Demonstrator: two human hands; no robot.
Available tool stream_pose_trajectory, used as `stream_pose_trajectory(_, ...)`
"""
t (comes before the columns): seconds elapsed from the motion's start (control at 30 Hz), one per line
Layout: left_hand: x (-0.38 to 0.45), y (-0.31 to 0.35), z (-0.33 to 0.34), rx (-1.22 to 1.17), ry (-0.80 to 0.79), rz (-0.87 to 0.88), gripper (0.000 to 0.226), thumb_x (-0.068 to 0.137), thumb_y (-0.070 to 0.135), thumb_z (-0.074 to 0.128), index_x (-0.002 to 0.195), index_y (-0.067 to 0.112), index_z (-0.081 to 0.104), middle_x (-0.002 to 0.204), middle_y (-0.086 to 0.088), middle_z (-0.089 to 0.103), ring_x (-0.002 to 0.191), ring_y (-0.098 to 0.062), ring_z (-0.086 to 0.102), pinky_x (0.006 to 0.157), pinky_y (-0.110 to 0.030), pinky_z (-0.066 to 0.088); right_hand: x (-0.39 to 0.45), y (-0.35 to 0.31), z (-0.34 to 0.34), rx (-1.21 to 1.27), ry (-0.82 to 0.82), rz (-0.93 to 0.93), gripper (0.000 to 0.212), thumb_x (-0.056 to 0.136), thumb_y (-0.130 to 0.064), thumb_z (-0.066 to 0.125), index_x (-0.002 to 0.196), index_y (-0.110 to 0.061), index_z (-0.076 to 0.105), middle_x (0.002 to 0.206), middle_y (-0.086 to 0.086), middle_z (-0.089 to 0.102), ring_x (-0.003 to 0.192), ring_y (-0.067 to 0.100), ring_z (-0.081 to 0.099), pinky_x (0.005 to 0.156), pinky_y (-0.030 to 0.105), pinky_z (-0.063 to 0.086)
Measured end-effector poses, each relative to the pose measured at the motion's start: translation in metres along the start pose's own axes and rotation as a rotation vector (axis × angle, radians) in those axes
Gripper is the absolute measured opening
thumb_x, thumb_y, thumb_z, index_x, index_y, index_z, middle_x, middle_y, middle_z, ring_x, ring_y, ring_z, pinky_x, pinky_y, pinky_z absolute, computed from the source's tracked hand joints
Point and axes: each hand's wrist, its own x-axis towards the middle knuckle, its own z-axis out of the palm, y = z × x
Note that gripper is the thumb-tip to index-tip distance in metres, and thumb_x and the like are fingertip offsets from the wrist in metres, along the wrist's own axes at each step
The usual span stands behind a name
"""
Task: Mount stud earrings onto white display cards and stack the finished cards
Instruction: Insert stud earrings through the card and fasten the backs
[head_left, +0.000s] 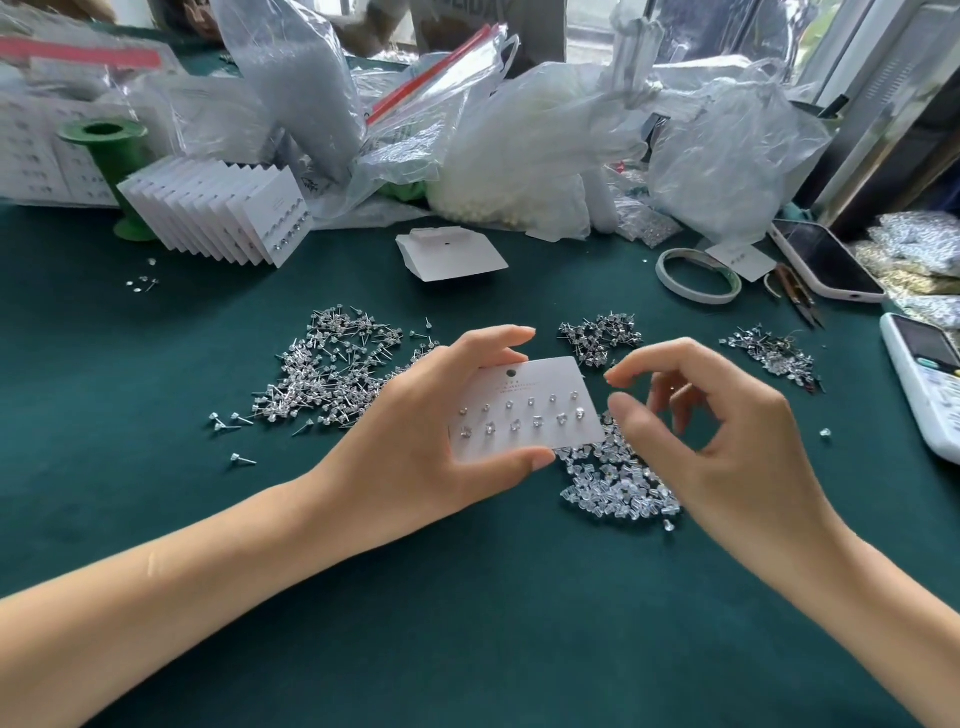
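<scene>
We see a dark green table cloth (467, 623) under everything, with plastic bags (545, 156) heaped far beyond our hands. A fanned stack of finished cards (218, 213) stands well beyond the left hand (431, 441). That hand grips a white display card (524, 410) between thumb and fingers, studs in two rows. Just right of it, the right hand (727, 441) hovers, fingers loosely curled, holding nothing visible. Loose stud earrings (332, 374) lie beside the left hand, clear backs (618, 483) below the card.
</scene>
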Motion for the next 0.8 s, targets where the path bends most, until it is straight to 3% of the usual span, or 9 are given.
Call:
stream_pose_trajectory(0.1,-0.001,0.002,-0.001,-0.019,0.007,0.024,0.072,0.067,0.052,0.069,0.132,0.039,0.040,0.120,0.021,0.058,0.108,-0.002,0.056,0.092,-0.022,0.043,0.005,-0.006,-0.002,0.304,-0.056,0.267,0.024,0.074,-0.036,0.078,0.091,-0.021,0.070,0.068,-0.007,0.064,0.054,0.007,0.050,0.046,0.016,0.040)
stream_pose_trajectory(0.17,-0.002,0.003,-0.001,-0.016,0.010,0.046,0.070,0.068,0.052,0.067,0.131,0.040,0.040,0.119,0.020,0.058,0.108,-0.005,0.056,0.091,-0.022,0.044,0.008,-0.007,-0.005,0.513,-0.189,0.452,0.038,0.066,-0.042,0.073,0.092,-0.014,0.073,0.066,0.001,0.065,0.046,0.012,0.050,0.038,0.017,0.038)
stream_pose_trajectory(0.23,-0.003,0.005,-0.001,-0.012,0.003,0.060,0.069,0.068,0.051,0.068,0.131,0.040,0.040,0.119,0.020,0.058,0.108,-0.006,0.057,0.090,-0.023,0.045,0.009,-0.008,-0.007,0.592,-0.352,0.550,0.037,0.065,-0.041,0.076,0.090,-0.014,0.075,0.074,0.008,0.069,0.043,0.014,0.051,0.034,0.017,0.035)
stream_pose_trajectory(0.33,-0.004,0.007,-0.001,0.010,-0.017,0.086,0.069,0.070,0.050,0.068,0.132,0.035,0.041,0.120,0.018,0.058,0.108,-0.006,0.056,0.092,-0.026,0.044,0.009,-0.011,-0.008,0.605,-0.481,0.588,0.027,0.073,-0.038,0.076,0.090,-0.017,0.073,0.079,0.010,0.072,0.040,0.013,0.051,0.033,0.015,0.033)
stream_pose_trajectory(0.43,-0.005,0.008,0.000,0.016,-0.029,0.105,0.069,0.071,0.048,0.068,0.132,0.031,0.042,0.121,0.016,0.058,0.109,-0.008,0.056,0.093,-0.031,0.045,0.009,-0.012,-0.009,0.565,-0.510,0.599,0.029,0.072,-0.040,0.079,0.091,-0.020,0.072,0.079,0.009,0.074,0.035,0.011,0.048,0.033,0.013,0.028)
stream_pose_trajectory(0.6,-0.005,0.008,0.000,0.018,-0.031,0.116,0.067,0.071,0.049,0.067,0.131,0.034,0.041,0.121,0.017,0.057,0.108,-0.007,0.055,0.094,-0.030,0.044,0.008,-0.015,-0.011,0.554,-0.531,0.599,0.035,0.070,-0.050,0.066,0.091,-0.023,0.071,0.082,0.012,0.075,0.030,0.009,0.045,0.033,0.011,0.025)
stream_pose_trajectory(0.8,-0.005,0.008,0.000,0.024,-0.025,0.127,0.067,0.071,0.049,0.067,0.130,0.033,0.041,0.121,0.017,0.056,0.108,-0.006,0.054,0.093,-0.028,0.044,0.007,-0.015,-0.009,0.567,-0.505,0.560,0.033,0.066,-0.043,0.071,0.092,-0.024,0.073,0.062,0.003,0.071,0.030,0.007,0.040,0.033,0.011,0.025)
